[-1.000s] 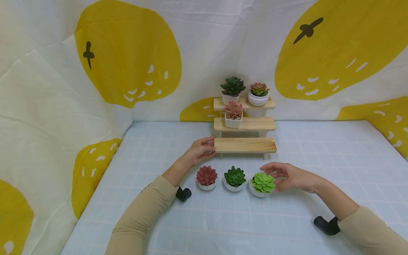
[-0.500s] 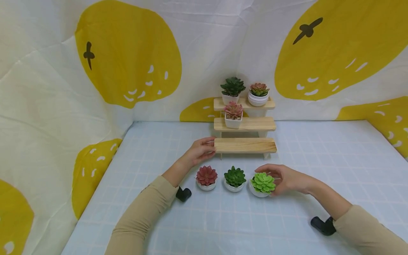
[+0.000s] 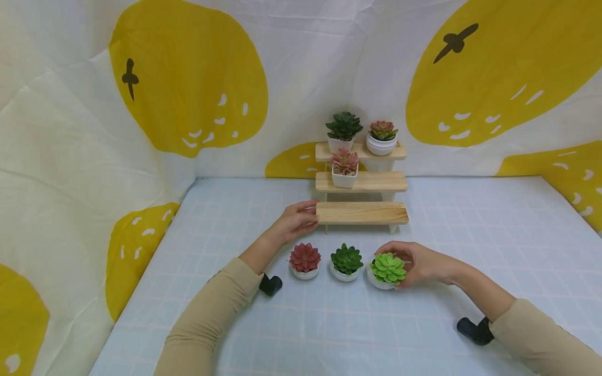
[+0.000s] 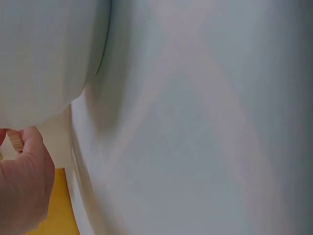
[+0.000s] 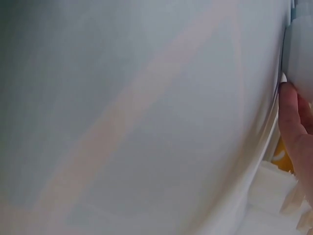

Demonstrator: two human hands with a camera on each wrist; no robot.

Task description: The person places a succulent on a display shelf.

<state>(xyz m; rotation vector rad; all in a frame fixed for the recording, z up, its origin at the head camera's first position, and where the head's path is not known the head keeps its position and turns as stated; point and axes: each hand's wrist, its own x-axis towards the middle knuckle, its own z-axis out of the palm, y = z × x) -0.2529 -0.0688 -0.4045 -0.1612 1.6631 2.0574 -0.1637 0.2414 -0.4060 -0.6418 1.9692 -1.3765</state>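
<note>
My left hand point(image 3: 297, 222) grips the left end of the lowest step of a three-step wooden display stand point(image 3: 362, 213). In the left wrist view the step's end shows between thumb and fingers of that hand point(image 4: 29, 176). My right hand point(image 3: 420, 263) curls round the white pot of a bright green succulent point(image 3: 388, 268), thumb in front and fingers behind. Right of that hand's fingers in its wrist view is part of a white pot point(image 5: 298, 54). To its left stand a dark green succulent point(image 3: 346, 259) and a red succulent point(image 3: 304, 258), both in white bowls.
A dark green succulent point(image 3: 344, 126) and a reddish-green one point(image 3: 382, 131) stand on the top step. On the middle step sits a pink succulent point(image 3: 345, 162) in a square pot. Patterned cloth point(image 3: 310, 62) hangs behind the light blue table point(image 3: 301, 324).
My right hand has moved left, and its fingers have closed round the bright green succulent's pot. The left hand stays at the stand.
</note>
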